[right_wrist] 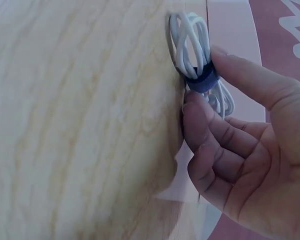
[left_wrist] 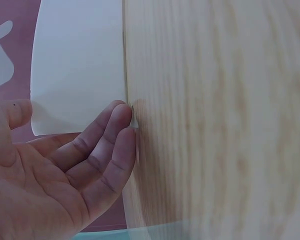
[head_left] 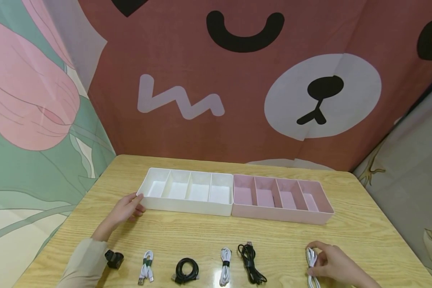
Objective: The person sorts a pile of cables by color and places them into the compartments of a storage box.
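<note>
At the front left corner of a white divided organizer box, my left hand has its thumb at the upper rim. Its loosely bent fingers touch the wall near the table in the left wrist view. My right hand pinches a bundled white cable between thumb and fingers, at the right front of the table. A dark blue strap binds that cable's loops in the right wrist view. A pink divided organizer box stands end to end with the white one.
Along the table's front lie a white cable with a green tie, a coiled black cable, a white cable with a black tie and a longer black cable. A small black device is beside the left sleeve.
</note>
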A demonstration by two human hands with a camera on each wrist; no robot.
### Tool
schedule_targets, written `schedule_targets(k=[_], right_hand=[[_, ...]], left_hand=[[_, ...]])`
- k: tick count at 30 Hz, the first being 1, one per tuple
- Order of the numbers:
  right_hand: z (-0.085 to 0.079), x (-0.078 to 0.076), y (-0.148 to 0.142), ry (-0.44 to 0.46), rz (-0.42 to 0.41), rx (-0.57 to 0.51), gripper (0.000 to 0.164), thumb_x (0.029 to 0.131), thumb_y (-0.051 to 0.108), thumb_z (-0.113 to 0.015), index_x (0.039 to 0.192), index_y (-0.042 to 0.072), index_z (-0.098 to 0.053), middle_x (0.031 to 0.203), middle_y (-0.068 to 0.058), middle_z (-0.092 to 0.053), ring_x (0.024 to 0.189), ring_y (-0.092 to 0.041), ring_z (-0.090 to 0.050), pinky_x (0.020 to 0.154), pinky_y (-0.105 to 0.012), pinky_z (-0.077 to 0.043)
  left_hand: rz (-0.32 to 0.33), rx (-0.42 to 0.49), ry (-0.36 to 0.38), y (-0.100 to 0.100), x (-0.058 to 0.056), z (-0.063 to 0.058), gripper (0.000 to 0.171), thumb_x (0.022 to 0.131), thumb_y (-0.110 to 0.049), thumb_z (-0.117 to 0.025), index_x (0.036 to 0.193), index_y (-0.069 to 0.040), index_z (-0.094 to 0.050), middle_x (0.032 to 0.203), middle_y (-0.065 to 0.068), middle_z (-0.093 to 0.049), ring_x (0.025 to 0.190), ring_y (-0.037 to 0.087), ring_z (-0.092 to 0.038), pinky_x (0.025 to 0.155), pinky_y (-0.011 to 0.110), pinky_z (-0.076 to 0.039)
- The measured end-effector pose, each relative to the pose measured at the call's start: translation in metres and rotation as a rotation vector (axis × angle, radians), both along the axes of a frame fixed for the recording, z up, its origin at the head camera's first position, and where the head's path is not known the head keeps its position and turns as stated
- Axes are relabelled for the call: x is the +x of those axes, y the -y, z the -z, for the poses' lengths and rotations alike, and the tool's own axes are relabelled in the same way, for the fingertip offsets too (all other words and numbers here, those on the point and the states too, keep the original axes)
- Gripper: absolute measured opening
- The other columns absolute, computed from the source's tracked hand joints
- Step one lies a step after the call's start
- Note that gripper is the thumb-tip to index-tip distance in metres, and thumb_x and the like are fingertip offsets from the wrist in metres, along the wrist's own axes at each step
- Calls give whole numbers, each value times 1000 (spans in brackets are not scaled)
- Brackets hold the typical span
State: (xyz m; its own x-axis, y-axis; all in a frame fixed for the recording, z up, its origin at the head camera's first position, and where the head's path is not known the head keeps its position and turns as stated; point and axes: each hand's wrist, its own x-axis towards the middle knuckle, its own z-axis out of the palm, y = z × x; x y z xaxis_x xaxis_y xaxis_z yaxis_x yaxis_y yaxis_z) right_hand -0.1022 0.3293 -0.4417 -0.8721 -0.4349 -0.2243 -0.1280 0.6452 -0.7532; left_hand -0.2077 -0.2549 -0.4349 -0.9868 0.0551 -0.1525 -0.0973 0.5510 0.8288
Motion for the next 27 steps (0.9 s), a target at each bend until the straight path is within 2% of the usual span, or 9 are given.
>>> schedule_targets(k=[6,18,27], right_hand=[[-1,1,1,32,22,-52,57,78,22,-70,116,-10,-44,62,4,-57,52,-2,-48,45,-20,-37],[-2,-1,-1,67,5,-85,55,80,14,-66,119,-16,-41,67,1,-60,54,-5,-52,47,-22,-42],[-2,-1,-1,99,32,-87,56,81,14,-66,121,-16,-39,70,-2,-59,56,-7,-52,49,-23,-41]], left_hand=[[-5,-5,0,-1,0,0,58,98,-38,-31,132,10,-33,81,12,-62,70,19,-59,56,33,-48],[2,4,-13,0,1,0,56,98,-38,-30,129,9,-37,81,12,-62,70,20,-59,56,34,-48],[2,4,-8,-1,3,-2,56,98,-38,-31,128,10,-37,81,13,-62,71,21,-59,57,34,-48]])
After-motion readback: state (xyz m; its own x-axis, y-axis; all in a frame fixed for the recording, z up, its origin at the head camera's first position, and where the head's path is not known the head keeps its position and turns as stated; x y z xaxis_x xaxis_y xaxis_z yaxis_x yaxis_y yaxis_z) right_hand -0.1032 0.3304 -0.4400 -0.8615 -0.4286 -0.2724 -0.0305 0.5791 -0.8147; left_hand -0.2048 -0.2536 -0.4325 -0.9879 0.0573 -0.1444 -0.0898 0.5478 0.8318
